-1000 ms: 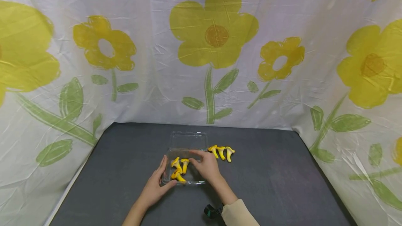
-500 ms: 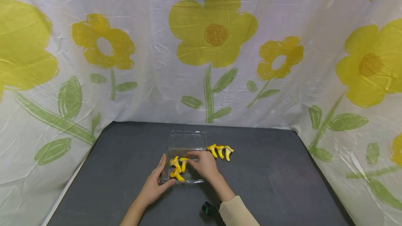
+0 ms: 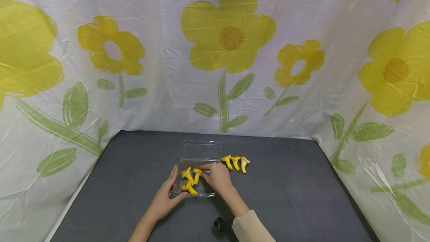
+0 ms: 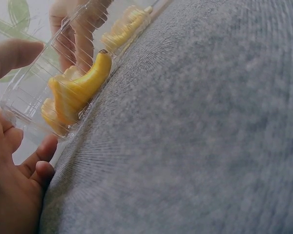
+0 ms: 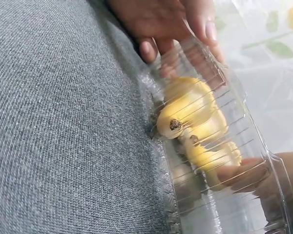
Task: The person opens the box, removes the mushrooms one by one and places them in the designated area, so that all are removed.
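A clear plastic clamshell container (image 3: 208, 195) lies on the dark table with its lid raised at the back. Inside its left half are three yellow chanterelle mushrooms: one at the back left (image 3: 187, 174), one at the front (image 3: 189, 187), and one to the right (image 3: 197, 177). My left hand (image 3: 163, 199) holds the container's front left corner, thumb at the front edge and fingers along the left side. With fingertips inside the container, my right hand (image 3: 218, 177) pinches the right-hand chanterelle near its cap. Through the plastic wall, the left wrist view shows a chanterelle (image 4: 83, 87) close up.
Three more chanterelles (image 3: 236, 163) lie in a row on the table, just right of the container. The transparent lid (image 3: 201, 149) stands behind the tray. A black device (image 3: 221, 224) is at my right wrist. A flower-printed curtain (image 3: 161, 104) surrounds the table.
My right hand has shifted slightly left, still at the same chanterelle in the container. My left hand and the other mushrooms stay in place.
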A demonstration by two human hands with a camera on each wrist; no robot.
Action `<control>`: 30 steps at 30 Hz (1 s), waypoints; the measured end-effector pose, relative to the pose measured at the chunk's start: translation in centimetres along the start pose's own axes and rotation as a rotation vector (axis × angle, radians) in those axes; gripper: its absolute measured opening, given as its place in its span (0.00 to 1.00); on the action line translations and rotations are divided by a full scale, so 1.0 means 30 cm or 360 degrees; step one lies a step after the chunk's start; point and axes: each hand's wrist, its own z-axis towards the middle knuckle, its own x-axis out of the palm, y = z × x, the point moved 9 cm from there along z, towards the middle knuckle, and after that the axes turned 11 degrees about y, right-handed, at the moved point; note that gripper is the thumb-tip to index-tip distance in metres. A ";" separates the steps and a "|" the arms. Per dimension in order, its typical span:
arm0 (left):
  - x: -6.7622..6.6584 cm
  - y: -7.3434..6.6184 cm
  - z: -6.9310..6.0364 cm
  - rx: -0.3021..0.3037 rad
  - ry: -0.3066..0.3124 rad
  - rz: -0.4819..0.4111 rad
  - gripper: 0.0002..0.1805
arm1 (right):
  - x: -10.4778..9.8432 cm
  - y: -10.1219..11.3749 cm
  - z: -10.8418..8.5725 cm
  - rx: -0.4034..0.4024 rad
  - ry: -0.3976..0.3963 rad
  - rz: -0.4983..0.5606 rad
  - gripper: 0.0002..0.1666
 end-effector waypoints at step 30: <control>-0.005 0.005 -0.003 0.0028 -0.0037 -0.0013 0.56 | -0.021 0.019 -0.008 -0.0076 -0.0060 0.0018 0.10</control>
